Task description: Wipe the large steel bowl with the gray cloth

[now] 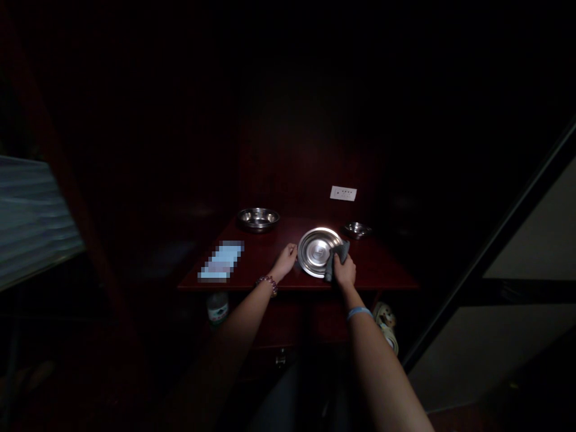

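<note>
A round stainless steel basin is tilted up over the dark red table, its shiny inside facing me. My left hand grips its left rim, fingers closed, a beaded bracelet on the wrist. At the basin's right rim, my right hand is closed on a dark grey cloth that presses against the rim and inner wall. A blue band circles the right wrist. Two other steel bowls sit on the table: a larger one at the back left and a smaller one at the back right.
A pixelated flat, bright object lies on the left of the table. A white wall socket is on the back panel. Below the tabletop are a bottle at left and pale shoe-like items at right. Dark panels flank both sides.
</note>
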Available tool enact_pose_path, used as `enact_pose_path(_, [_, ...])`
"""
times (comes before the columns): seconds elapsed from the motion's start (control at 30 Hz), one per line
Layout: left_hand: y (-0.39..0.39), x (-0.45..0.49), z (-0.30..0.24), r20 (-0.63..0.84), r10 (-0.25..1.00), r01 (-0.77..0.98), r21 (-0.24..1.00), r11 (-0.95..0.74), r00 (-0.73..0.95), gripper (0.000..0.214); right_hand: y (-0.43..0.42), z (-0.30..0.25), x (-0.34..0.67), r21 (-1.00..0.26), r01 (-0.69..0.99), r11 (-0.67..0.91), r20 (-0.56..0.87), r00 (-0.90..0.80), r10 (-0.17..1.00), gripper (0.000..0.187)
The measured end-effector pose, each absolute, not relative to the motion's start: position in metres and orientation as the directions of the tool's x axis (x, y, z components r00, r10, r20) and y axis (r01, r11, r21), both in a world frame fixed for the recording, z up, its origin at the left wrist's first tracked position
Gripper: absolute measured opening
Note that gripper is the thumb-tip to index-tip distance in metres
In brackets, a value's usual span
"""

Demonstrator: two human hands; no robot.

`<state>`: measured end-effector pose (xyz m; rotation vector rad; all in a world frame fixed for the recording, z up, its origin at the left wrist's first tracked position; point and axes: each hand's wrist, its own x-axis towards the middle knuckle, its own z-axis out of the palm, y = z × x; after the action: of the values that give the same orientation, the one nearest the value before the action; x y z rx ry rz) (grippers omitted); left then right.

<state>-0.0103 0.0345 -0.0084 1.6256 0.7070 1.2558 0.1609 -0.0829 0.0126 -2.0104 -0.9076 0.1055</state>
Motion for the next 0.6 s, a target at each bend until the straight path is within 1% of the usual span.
enact_pose_path(0.37, [0.0377, -0.0104, -0.0111, 0.418, 0.859, -0.124, 0.908, -0.400, 0.295, 0.016, -0.0876, 0.0166, 0.1569, -0.749, 0.570, -0.339, 0.262, 0.724, 0.638, 0.047])
enact_pose_path(0.6, [0.0377, -0.0106, -0.0112, 0.443, 0.840, -0.140, 0.896, -0.421, 0.312, 0.013, -0.0867, 0.0147, 0.1576, -0.745, 0.567, -0.351, 0.256, 0.729, 0.635, 0.047])
